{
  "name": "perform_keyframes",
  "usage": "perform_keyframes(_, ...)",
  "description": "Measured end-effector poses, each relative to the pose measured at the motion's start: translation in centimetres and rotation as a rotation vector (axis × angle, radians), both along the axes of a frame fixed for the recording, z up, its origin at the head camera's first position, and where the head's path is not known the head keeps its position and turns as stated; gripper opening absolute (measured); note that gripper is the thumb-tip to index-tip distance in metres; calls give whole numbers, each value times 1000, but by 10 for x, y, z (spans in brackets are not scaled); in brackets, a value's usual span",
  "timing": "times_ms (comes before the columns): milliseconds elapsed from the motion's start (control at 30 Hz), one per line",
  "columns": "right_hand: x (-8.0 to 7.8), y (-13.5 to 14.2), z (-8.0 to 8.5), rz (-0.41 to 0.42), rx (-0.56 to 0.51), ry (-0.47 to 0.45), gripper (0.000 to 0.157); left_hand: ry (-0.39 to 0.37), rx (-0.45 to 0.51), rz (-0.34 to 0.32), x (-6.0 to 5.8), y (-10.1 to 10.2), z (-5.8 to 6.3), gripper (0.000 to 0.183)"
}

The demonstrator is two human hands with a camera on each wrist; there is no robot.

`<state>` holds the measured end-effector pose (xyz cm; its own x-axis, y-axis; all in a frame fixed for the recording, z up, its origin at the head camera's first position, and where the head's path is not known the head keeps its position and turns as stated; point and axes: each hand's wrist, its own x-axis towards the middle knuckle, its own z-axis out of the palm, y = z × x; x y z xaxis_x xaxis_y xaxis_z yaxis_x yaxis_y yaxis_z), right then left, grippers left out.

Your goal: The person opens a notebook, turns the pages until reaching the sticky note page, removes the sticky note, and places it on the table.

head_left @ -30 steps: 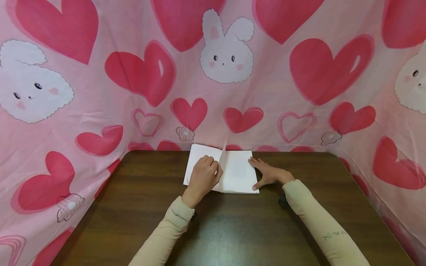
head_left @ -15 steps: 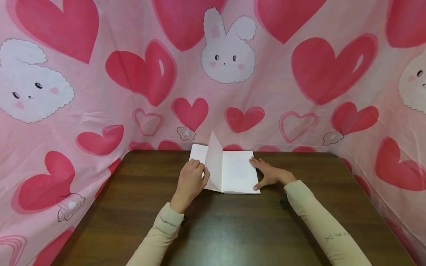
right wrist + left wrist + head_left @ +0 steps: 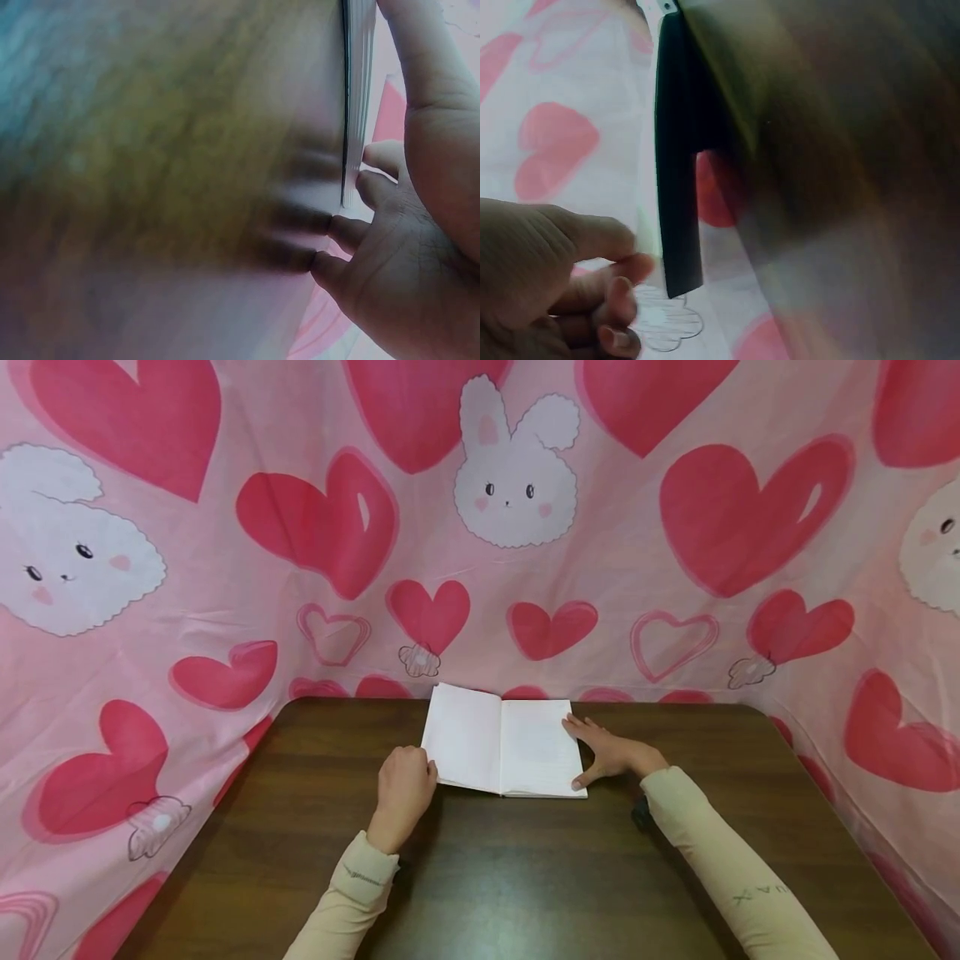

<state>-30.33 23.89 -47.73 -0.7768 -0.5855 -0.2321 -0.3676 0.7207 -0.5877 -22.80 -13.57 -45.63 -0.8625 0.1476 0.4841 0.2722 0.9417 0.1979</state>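
An open notebook (image 3: 462, 739) with white pages lies near the far edge of the table; its right page shows faint lines. At its left edge my left hand (image 3: 405, 789) has its fingers curled, and in the left wrist view the thumb and forefinger (image 3: 604, 238) pinch the edge of a page (image 3: 648, 217) beside the dark cover (image 3: 679, 157). Spread fingers of my right hand (image 3: 611, 753) rest along the notebook's right edge, thumb at the near corner. In the right wrist view, some of those fingertips (image 3: 328, 264) touch the table next to the page stack (image 3: 360, 90).
The brown wooden table (image 3: 495, 877) reaches toward the person. A pink cloth (image 3: 480, 568) with hearts and rabbits hangs behind the table and along both sides. Both forearms, in pale sleeves, come in from the near edge.
A raised page has swung over to the left and now lies flat on the left side. My left hand has moved left and nearer with it. My right hand stays in place.
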Motion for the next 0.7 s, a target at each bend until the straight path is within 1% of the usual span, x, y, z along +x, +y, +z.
perform_keyframes(133,0,1,-2,-9,7,-15,123,-105,-6,45,-3,-2,-8,30)
perform_keyframes(333,-1,2,-2,-12,6,-17,124,-178,-13,65,-9,-2,-17,22)
perform_keyframes(533,-2,1,-3,3,3,-11,122,-283,-13,88,-14,-2,-20,18)
perform_keyframes(700,-1,0,0,1,-10,-15,122,-358,-2,108,-16,-4,-21,18)
